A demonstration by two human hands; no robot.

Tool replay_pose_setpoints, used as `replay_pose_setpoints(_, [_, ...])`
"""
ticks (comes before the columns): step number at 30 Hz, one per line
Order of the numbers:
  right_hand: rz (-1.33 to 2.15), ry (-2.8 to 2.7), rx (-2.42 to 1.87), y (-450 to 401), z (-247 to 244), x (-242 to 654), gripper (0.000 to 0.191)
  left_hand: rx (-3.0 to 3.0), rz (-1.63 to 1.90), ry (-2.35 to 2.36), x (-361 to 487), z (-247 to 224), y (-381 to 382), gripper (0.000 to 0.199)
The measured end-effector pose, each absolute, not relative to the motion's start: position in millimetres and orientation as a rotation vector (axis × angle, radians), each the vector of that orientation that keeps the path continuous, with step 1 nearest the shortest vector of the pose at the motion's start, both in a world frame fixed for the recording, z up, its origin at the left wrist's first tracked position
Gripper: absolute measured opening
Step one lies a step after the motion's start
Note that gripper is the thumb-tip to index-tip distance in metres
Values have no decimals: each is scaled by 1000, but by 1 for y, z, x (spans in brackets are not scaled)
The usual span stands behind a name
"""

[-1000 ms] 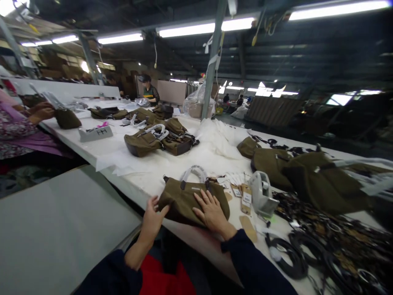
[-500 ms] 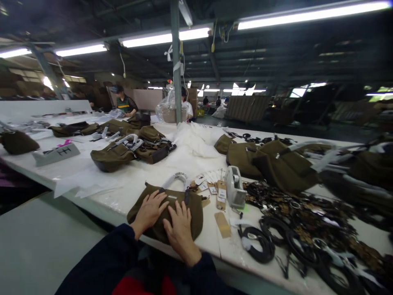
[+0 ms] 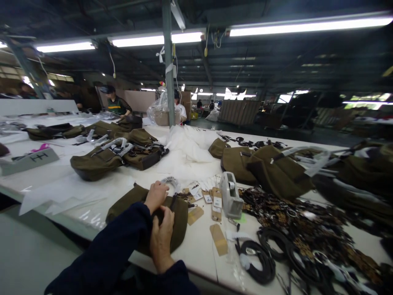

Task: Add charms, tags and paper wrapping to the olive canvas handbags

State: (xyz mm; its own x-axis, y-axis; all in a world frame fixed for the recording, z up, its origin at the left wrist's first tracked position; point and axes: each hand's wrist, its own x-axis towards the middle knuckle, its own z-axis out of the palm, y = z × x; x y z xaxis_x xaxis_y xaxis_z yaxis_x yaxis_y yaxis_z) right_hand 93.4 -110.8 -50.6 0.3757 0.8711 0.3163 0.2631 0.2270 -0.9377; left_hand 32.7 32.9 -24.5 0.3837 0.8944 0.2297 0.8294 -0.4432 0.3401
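At the near edge of the white table (image 3: 199, 250): olive-green fabric bag (image 3: 180, 215) lies on its side, its looped handle in whitish wrapping (image 3: 172, 182) pointing away.
Left hand (image 3: 156, 195): is at upper part of the bag, beside the handle, fingers bent; I cannot tell if they grip.
Right hand (image 3: 162, 232): rests on the bag, below the left hand, fingers half curved; a grip cannot be told.
Right of the bag: brown cardboard tags with white labels (image 3: 216, 203), then grey tape dispenser (image 3: 232, 198), standing upright.
Nearer, on the right: brown card piece (image 3: 218, 239) and coiled black strap (image 3: 264, 268).
Far right: tangled heap of dark and brown parts (image 3: 294, 219), with olive bags (image 3: 279, 174) behind it.
Middle of the table: loose white thin sheets (image 3: 188, 151), between two groups of bags.
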Motion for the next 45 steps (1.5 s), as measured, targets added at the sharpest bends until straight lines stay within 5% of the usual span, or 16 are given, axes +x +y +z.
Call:
replay_pose_setpoints(5, [962,-1205,-1167,-97,-25,149,19,2275,696,1474,44,-46,28,31])
replay_pose_setpoints(13, [439,-2085,-1527,4,-17,239,33,1961,849,1191,32,-55,30,28])
replay_pose_setpoints(16, [488,-2281,-1527,23,-17,234,19,1889,902,1244,31,-61,33,32])
replay_pose_setpoints(29, [1094,-1661,-1201,12,-6,209,26,1876,721,784,32,-54,67,25])
replay_pose_setpoints(38, [1224,-1459,-1331,9,-1,230,37,1973,1138,984,36,-45,56,15])
replay_pose_setpoints(45, [708,-1908,-1508,1,-12,217,35,2367,1012,1232,31,-17,40,23])
